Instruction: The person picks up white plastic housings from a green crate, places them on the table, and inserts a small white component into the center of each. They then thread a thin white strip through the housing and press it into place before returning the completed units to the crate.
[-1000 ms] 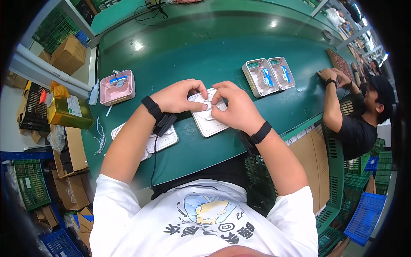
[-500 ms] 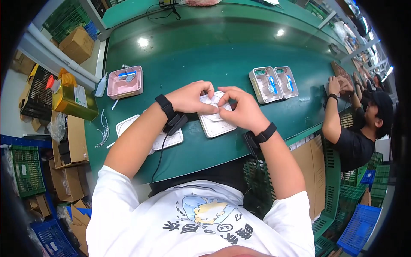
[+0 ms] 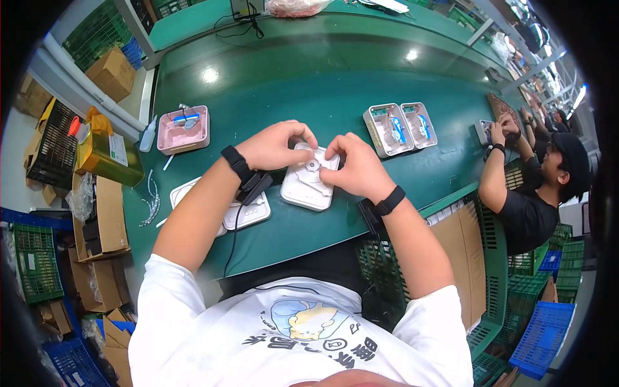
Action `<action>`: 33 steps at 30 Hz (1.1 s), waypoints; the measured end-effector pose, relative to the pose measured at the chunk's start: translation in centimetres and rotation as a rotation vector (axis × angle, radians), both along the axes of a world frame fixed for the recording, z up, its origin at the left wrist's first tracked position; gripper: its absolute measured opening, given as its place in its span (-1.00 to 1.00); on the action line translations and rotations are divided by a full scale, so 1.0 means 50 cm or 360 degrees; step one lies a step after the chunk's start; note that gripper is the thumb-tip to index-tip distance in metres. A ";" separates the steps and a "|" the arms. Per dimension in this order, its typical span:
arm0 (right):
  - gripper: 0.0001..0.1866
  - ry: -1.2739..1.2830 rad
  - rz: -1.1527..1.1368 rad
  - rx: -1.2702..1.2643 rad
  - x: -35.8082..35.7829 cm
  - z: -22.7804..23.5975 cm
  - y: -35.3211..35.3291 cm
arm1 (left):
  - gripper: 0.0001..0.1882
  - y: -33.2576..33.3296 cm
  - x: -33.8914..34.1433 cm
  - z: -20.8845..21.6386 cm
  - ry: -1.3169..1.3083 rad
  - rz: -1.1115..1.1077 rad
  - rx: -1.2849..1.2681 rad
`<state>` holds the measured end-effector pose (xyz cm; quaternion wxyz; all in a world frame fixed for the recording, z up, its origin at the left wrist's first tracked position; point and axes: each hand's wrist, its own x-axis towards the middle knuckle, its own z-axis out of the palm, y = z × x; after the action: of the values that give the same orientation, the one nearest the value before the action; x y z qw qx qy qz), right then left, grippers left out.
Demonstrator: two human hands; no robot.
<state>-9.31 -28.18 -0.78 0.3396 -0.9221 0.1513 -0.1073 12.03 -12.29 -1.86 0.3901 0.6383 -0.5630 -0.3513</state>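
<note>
A white square plastic housing (image 3: 303, 193) with rounded corners is between my hands, low over the green table. A small round white piece (image 3: 313, 165) with a dark centre sits in its upper part. My left hand (image 3: 278, 147) grips the housing's far left side, its thumb beside the round piece and its fingers curled. My right hand (image 3: 358, 169) has its thumb and index finger on the housing's right side, also close to the round piece. Under my left forearm lie more white housings (image 3: 253, 211), partly hidden.
A pink box (image 3: 184, 138) with a blue part inside stands at left. Two joined white cases (image 3: 389, 148) with blue parts sit at right. A bottle (image 3: 148, 137), a yellow-green tin (image 3: 106, 158) and thin wires (image 3: 152, 201) are at the left edge. A co-worker (image 3: 535, 193) sits at right.
The white housing has shifted left and turned slightly. My fingers have spread from around the round piece, which now shows plainly. The whole view has moved a little.
</note>
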 end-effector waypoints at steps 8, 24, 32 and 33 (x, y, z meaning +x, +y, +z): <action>-0.62 0.0150 0.0054 0.0255 -0.002 0.004 -0.014 | -0.83 0.014 -0.034 0.027 -0.0683 -0.0040 -0.0415; -0.77 0.0089 -0.0005 0.0582 0.004 -0.024 -0.006 | -0.83 0.005 -0.117 0.069 -0.1078 0.0234 -0.0118; -0.76 -0.0002 0.0048 0.0536 0.004 -0.046 -0.010 | -0.86 0.007 -0.119 0.078 -0.1018 0.0254 -0.0022; -0.76 -0.0002 0.0041 0.0539 0.002 -0.049 -0.010 | -0.87 0.007 -0.119 0.080 -0.0988 0.0233 0.0045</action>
<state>-9.22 -28.69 -3.21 0.4916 -0.8535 0.1551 -0.0763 6.09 -11.96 2.16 0.2150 0.7592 -0.6028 -0.1183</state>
